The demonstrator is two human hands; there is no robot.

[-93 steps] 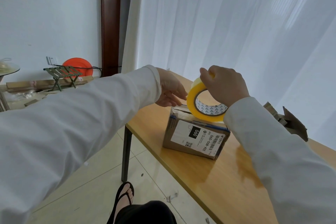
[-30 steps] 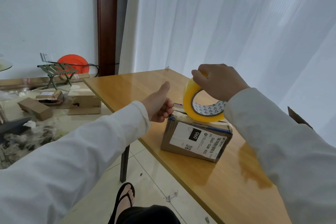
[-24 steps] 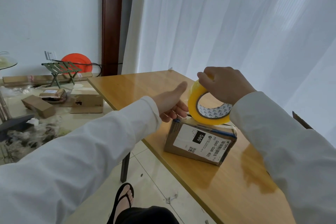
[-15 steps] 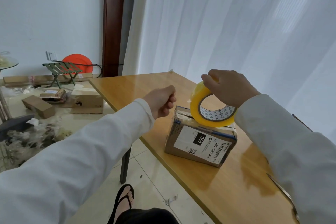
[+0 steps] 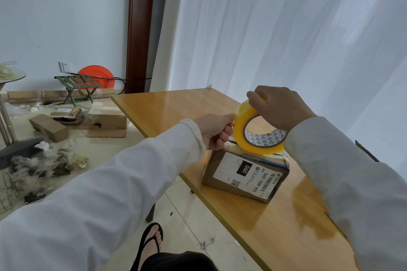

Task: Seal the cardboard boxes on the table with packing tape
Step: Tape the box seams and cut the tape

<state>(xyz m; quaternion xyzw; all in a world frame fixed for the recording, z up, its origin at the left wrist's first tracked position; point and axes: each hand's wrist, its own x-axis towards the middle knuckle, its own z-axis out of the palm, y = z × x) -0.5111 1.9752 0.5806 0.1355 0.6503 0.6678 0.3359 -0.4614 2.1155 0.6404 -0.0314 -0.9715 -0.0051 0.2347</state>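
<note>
A small cardboard box (image 5: 244, 174) sits right of centre in the frame, near the front edge of the wooden surface (image 5: 176, 107), with a white shipping label (image 5: 246, 172) facing the camera. On top of the box stands a roll of yellow packing tape (image 5: 253, 136), upright on its edge and touching the box's upper face.

The right hand (image 5: 279, 107) grips the roll from above, its fingers (image 5: 255, 96) curled over the top rim of the roll and the thumb side hidden behind it. The left hand (image 5: 217, 131) comes in from the left of the frame, its fingers curled tight into a fist, the thumb and forefinger meeting against the left edge of the roll where they seem to pinch the loose tape end; the strip itself is too thin and clear to make out. Both arms wear white sleeves.

On the floor in the left of the frame lie several other cardboard boxes (image 5: 106, 124), a heap of crumpled wrapping (image 5: 41, 167), a small green folding stool (image 5: 77, 88) and an orange disc (image 5: 97, 76) leaning on the wall. A white curtain (image 5: 286, 28) fills the upper right. A foot in a black sandal (image 5: 152, 242) shows at the bottom centre.
</note>
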